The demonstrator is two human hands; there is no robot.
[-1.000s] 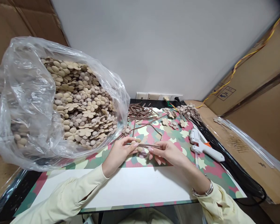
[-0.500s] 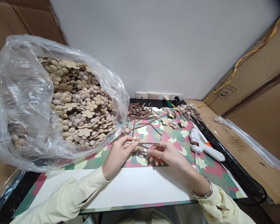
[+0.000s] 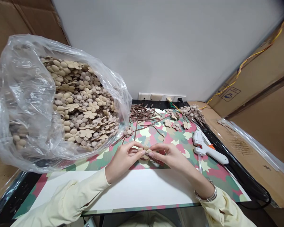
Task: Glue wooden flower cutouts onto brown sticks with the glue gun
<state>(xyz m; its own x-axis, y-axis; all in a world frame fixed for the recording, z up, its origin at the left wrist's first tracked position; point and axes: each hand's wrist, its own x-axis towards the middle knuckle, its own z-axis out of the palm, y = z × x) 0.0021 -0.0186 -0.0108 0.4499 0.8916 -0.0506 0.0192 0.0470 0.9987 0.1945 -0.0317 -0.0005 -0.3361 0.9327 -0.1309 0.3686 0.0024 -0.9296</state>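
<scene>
A small beige padded flower (image 3: 146,148) is pinched between my two hands above the camouflage-patterned mat. My left hand (image 3: 123,157) grips its left side between thumb and fingers. On the other side, my right hand (image 3: 171,157) pinches the flower's right edge, and a brown striped cord (image 3: 156,160) runs under its fingers. My fingers cover much of the flower, so how the cord meets it is hidden. Just beyond my left hand lies another flower (image 3: 128,131) with cords by it. A pile of brown cords (image 3: 143,113) rests farther back.
A clear plastic bag (image 3: 26,104) full of beige and grey flowers fills the left. To the right lies a white glue gun (image 3: 208,149). Finished-looking flowers with cords (image 3: 191,112) are heaped at the back right. White paper (image 3: 132,189) covers the front edge. Cardboard boxes (image 3: 262,69) stand right.
My hands have come closer together at the flower. The cord, earlier stretched sideways between them, now hangs down under my right fingers, and my right hand has moved onto the flower's edge.
</scene>
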